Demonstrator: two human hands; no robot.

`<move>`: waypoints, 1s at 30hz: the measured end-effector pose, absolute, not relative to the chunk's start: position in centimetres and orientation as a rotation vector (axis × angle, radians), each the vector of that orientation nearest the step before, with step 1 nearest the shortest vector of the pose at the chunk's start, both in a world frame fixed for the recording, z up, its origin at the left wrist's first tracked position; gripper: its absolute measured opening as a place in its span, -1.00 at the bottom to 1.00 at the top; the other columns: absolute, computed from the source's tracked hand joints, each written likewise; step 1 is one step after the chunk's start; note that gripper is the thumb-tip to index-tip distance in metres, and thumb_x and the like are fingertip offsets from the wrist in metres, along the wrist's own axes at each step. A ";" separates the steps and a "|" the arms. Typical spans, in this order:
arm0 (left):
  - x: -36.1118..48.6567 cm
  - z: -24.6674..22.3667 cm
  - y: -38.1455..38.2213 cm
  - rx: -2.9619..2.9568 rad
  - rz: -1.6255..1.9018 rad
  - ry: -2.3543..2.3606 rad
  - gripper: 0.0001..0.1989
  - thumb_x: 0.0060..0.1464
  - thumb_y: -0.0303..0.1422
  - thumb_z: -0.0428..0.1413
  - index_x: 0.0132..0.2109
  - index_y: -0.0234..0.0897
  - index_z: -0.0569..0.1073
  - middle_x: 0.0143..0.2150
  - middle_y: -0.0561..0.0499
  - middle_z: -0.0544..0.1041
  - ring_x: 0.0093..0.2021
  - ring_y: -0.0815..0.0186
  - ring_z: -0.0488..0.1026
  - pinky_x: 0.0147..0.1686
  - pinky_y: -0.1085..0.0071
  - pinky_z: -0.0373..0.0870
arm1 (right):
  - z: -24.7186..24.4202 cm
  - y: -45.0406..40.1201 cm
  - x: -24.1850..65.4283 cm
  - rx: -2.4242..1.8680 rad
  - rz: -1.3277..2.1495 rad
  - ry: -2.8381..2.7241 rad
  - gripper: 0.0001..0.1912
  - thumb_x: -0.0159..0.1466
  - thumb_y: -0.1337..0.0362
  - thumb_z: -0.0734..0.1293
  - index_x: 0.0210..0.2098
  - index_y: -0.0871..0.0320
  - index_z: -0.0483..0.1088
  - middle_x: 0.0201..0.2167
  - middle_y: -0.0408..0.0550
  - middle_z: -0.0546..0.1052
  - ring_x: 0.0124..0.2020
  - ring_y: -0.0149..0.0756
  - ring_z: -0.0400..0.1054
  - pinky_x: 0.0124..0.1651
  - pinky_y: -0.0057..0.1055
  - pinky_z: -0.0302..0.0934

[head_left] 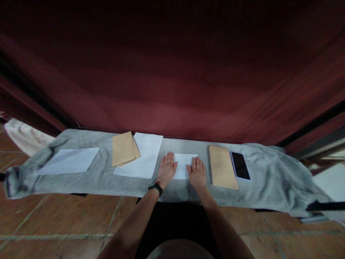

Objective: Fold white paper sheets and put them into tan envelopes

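A small white sheet of paper (pixel 181 168) lies on the grey cloth in front of me; whether it is folded I cannot tell. Flat on its left end rests my left hand (pixel 167 167), fingers stretched out, a dark band on the wrist. My right hand (pixel 197 173) lies flat across the sheet's right end, its fingers also straight. Just right of that hand is a stack of brown envelopes (pixel 223 167). To the left of my left hand, a larger white sheet (pixel 147 154) is partly covered by further brown envelopes (pixel 123 148).
A grey cloth (pixel 107 184) covers the long, narrow surface. A phone (pixel 240 166) with a dark screen lies right of the envelope stack. Another white sheet (pixel 70 160) is at the far left. Behind the surface rises a dark red panel (pixel 172 90); below is a tiled floor (pixel 75 216).
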State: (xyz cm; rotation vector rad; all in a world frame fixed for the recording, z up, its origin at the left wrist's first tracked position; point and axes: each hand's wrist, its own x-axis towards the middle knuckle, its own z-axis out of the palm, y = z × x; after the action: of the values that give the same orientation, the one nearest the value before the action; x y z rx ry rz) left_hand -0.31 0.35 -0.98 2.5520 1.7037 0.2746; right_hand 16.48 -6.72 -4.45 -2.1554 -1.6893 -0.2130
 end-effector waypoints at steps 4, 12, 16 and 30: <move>-0.3 -0.7 -0.8 2.512 0.304 1.838 -0.39 0.41 -0.23 -0.23 0.42 -0.56 0.17 0.47 -0.32 0.15 0.49 0.05 0.04 0.45 0.06 -0.05 | -4.7 -7.3 16.4 -2.166 -0.221 -1.645 -0.35 0.50 0.09 0.06 0.41 0.44 0.11 0.40 0.39 0.21 0.40 0.08 0.13 0.39 0.03 0.03; -1.2 -1.2 -7.8 2.742 0.311 1.257 -0.51 0.39 -0.25 -0.12 0.39 -0.15 0.27 0.46 -0.03 0.24 0.47 0.13 0.12 0.42 0.01 0.06 | -4.5 -7.7 16.6 -2.142 -0.206 -1.655 -0.35 0.49 0.10 0.08 0.41 0.43 0.10 0.40 0.39 0.20 0.40 0.07 0.13 0.38 0.03 0.04; -2.8 -0.5 -7.0 2.683 0.192 1.259 -0.47 0.29 -0.47 -0.17 0.33 -0.19 0.36 0.41 -0.09 0.32 0.42 0.14 0.22 0.38 0.07 0.18 | -4.2 -7.8 16.8 -2.141 -0.213 -1.658 -0.33 0.49 0.08 0.05 0.40 0.47 0.11 0.39 0.42 0.22 0.38 0.10 0.16 0.36 0.05 0.05; -3.5 0.0 -7.1 2.739 0.075 1.278 -0.36 0.15 -0.61 -0.27 0.31 -0.44 0.35 0.39 -0.33 0.30 0.43 0.06 0.19 0.41 0.02 0.12 | -3.6 -8.3 16.8 -2.149 -0.191 -1.682 -0.32 0.48 0.09 0.01 0.39 0.50 0.12 0.38 0.47 0.21 0.39 0.18 0.12 0.37 0.13 0.00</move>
State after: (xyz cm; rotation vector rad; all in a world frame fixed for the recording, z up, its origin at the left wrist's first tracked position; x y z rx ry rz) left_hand -3.50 -7.14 -0.03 2.7394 1.2785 0.0752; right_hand 16.83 -8.30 -3.63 -2.1486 -1.6825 -0.1907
